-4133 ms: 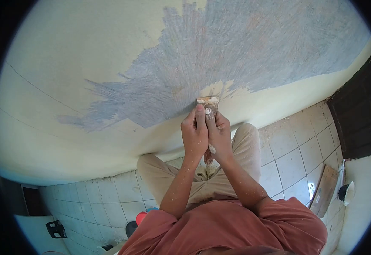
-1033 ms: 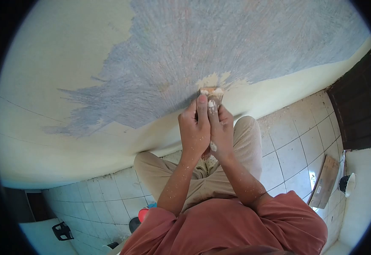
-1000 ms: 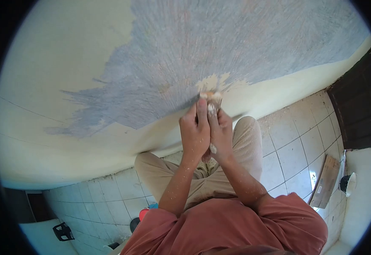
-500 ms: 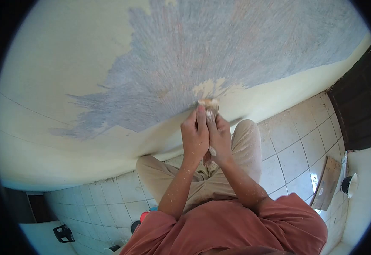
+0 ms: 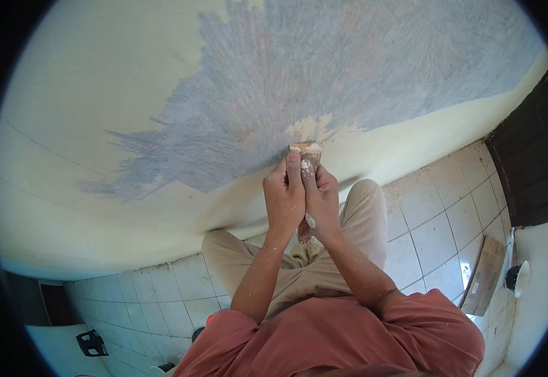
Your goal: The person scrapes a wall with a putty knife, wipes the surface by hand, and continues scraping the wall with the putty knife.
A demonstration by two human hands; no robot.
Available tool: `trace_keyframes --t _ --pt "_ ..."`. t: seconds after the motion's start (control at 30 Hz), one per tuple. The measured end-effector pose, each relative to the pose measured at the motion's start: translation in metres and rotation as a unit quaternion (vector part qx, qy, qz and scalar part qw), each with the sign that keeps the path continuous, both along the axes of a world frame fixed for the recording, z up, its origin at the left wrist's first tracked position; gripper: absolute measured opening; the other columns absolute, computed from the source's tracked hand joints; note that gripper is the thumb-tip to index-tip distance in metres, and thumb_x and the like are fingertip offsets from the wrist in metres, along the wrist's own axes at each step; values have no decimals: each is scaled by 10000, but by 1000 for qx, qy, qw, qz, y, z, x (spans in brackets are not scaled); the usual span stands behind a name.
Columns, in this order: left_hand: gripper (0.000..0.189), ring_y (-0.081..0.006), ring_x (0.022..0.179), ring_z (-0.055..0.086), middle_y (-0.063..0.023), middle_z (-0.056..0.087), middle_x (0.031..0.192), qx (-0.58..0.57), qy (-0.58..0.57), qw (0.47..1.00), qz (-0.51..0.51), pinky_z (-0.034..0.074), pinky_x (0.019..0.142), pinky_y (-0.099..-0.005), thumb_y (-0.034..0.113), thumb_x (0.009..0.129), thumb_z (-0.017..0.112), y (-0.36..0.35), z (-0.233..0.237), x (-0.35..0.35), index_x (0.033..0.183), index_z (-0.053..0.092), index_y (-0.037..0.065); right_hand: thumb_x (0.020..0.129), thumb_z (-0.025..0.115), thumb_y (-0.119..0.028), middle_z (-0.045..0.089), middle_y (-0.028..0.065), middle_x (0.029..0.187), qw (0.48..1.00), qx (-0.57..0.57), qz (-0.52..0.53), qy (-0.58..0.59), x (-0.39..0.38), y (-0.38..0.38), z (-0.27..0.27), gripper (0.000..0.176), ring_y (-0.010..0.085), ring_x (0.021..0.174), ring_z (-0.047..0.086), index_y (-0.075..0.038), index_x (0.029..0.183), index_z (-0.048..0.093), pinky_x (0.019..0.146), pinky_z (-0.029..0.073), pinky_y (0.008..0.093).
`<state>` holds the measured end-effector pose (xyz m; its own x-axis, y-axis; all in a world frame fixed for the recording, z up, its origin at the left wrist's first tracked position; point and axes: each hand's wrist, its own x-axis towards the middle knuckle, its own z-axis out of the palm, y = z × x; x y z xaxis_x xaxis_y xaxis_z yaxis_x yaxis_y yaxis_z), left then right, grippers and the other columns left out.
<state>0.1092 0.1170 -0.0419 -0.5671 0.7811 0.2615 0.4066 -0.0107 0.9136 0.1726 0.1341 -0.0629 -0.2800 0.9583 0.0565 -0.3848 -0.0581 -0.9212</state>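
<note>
While a broad blue-grey, scratched area [image 5: 324,63] covers much of the smooth cream wall [image 5: 104,94], cream remains left, along the lower edge and in a ragged patch. Left hand [image 5: 285,204] and right hand [image 5: 324,204] pressed together around the flat, paint-smeared scraper [image 5: 314,150], thumbs along it, blade by the patch's lower side, wall contact unclear. Black tub with whitish interior [image 5: 522,279] beyond brown board [image 5: 484,276]; contents unreadable.
</note>
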Motion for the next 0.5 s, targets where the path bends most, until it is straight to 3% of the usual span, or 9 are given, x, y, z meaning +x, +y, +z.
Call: trace_keyframes --t 0.17,0.27,0.37,0.5 --pt "429 -94 593 413 -47 502 602 -9 -26 1000 -8 385 543 -279 323 972 425 -3 0 0 829 581 -50 976 446 -206 566 -8 739 999 -18 30 -7 3 1 6 236 21 640 482 -12 918 568 550 410 183" --pt "440 -153 535 369 -138 470 546 63 18 998 19 367 509 -341 331 963 440 3 -16 0 801 575 -55 977 444 -218 563 -7 722 1000 1 8 7 -3 1 -6 246 19 613 478 -16 904 562 520 403 184" --pt "452 -164 534 378 -146 484 551 18 -65 998 -10 374 520 -350 347 961 441 2 14 5 818 586 -56 976 439 -217 568 -1 719 999 -23 29 7 8 -2 5 255 26 610 479 -7 902 564 521 402 193" --pt "453 -171 525 400 -159 499 560 8 0 1000 -2 379 523 -342 342 967 427 1 -4 2 832 590 -58 968 442 -197 580 9 733 1000 -22 13 10 1 4 3 256 43 649 484 14 919 579 569 414 213"
